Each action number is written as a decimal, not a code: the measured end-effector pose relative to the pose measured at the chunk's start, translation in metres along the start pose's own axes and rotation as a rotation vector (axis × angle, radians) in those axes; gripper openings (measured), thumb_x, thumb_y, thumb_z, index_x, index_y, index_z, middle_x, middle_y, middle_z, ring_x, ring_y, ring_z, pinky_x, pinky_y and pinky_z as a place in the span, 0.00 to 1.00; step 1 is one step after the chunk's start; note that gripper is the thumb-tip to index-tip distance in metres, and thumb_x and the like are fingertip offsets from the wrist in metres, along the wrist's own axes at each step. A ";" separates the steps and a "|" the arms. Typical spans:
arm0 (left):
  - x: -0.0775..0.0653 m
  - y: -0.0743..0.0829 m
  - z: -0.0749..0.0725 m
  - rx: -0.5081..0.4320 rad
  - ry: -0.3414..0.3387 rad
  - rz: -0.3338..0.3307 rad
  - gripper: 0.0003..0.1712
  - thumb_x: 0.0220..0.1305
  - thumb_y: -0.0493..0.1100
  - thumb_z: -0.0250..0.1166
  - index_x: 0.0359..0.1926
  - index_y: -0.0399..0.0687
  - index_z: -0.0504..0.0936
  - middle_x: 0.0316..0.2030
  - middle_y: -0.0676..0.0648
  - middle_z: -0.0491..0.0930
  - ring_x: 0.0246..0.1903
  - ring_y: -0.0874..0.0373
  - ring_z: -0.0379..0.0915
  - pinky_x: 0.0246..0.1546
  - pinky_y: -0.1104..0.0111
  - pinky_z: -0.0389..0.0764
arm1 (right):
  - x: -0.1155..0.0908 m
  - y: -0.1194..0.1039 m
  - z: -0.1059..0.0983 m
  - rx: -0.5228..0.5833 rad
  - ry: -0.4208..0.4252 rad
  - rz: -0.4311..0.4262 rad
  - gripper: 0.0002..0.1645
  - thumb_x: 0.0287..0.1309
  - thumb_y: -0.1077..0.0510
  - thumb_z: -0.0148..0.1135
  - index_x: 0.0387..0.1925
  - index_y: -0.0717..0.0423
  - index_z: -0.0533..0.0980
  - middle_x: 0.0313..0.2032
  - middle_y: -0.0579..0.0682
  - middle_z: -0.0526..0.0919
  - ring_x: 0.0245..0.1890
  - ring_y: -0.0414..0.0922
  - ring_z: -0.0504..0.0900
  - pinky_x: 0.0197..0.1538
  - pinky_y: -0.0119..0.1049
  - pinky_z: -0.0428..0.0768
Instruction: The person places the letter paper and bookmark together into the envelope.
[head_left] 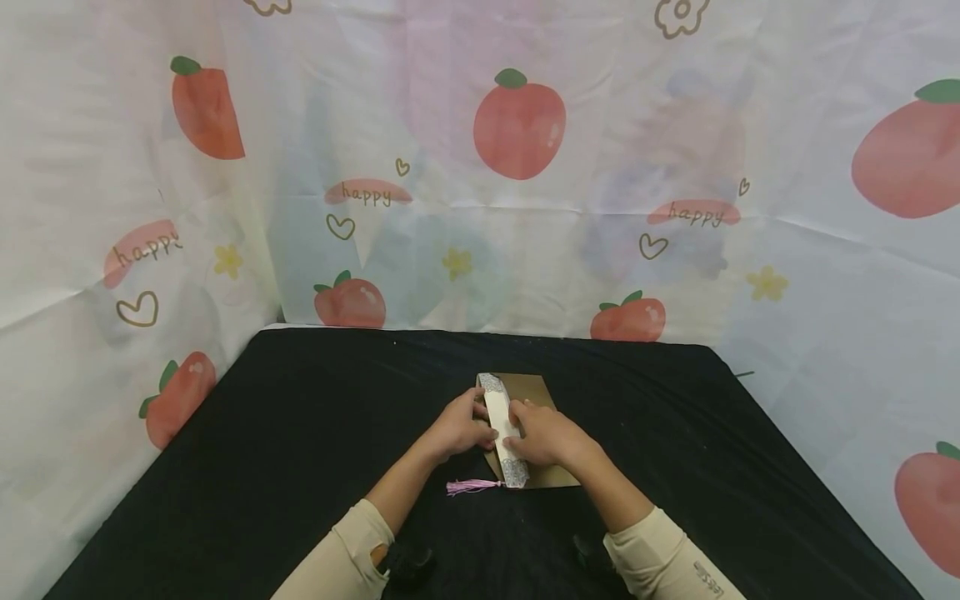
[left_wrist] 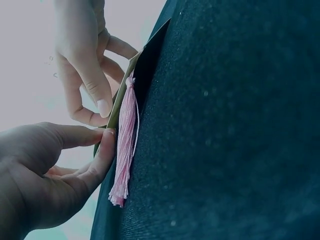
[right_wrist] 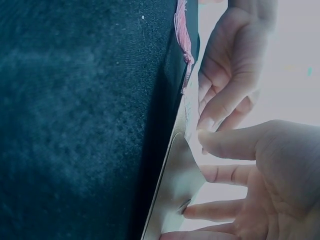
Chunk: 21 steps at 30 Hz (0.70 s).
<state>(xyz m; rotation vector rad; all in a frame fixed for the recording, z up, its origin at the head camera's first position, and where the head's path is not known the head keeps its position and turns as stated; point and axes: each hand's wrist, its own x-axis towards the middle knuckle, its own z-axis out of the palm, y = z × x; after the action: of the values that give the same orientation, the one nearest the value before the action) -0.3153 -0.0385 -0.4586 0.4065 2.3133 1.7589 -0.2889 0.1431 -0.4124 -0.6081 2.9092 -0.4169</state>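
A long cream paper strip (head_left: 501,414) with grey patterned ends lies lengthwise over a flat brown card (head_left: 551,477) on the black cloth. From its near end a pink tassel (head_left: 474,486) trails to the left. My left hand (head_left: 459,427) is at the strip's left edge; its thumb and forefinger pinch the edge in the left wrist view. From the other side, my right hand (head_left: 551,433) rests its thumb and forefinger on the strip. The right wrist view has its other fingers stretched along the card (right_wrist: 172,185), whose edge is raised there.
Black cloth (head_left: 337,400) covers the table around the card. Behind and beside it hang pale curtains (head_left: 442,125) printed with red fruit. Light sleeves (head_left: 652,542) cover both forearms.
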 end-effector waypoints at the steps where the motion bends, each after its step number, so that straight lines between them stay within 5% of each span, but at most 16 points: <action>1: 0.000 0.000 0.000 0.001 -0.004 0.006 0.47 0.58 0.23 0.70 0.75 0.27 0.57 0.46 0.37 0.80 0.26 0.52 0.84 0.31 0.63 0.86 | 0.000 0.000 0.000 0.001 -0.001 0.000 0.15 0.67 0.53 0.70 0.43 0.54 0.72 0.36 0.51 0.74 0.29 0.48 0.74 0.33 0.45 0.73; 13: 0.000 0.001 0.004 0.067 -0.025 0.048 0.48 0.52 0.24 0.73 0.73 0.26 0.61 0.49 0.36 0.81 0.37 0.51 0.83 0.38 0.62 0.85 | 0.001 0.001 -0.001 0.004 -0.017 0.003 0.16 0.67 0.51 0.70 0.45 0.54 0.73 0.40 0.53 0.77 0.29 0.47 0.75 0.34 0.44 0.74; 21: -0.001 0.001 0.003 0.040 -0.046 0.009 0.55 0.50 0.24 0.76 0.76 0.29 0.58 0.53 0.37 0.79 0.41 0.51 0.80 0.42 0.62 0.83 | 0.002 0.001 0.000 0.011 0.005 -0.022 0.07 0.68 0.63 0.63 0.42 0.57 0.72 0.34 0.50 0.72 0.28 0.48 0.73 0.32 0.43 0.72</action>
<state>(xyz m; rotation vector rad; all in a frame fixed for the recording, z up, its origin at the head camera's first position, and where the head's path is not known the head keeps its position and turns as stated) -0.3132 -0.0362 -0.4586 0.4597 2.3213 1.6910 -0.2913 0.1433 -0.4124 -0.6391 2.9058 -0.4375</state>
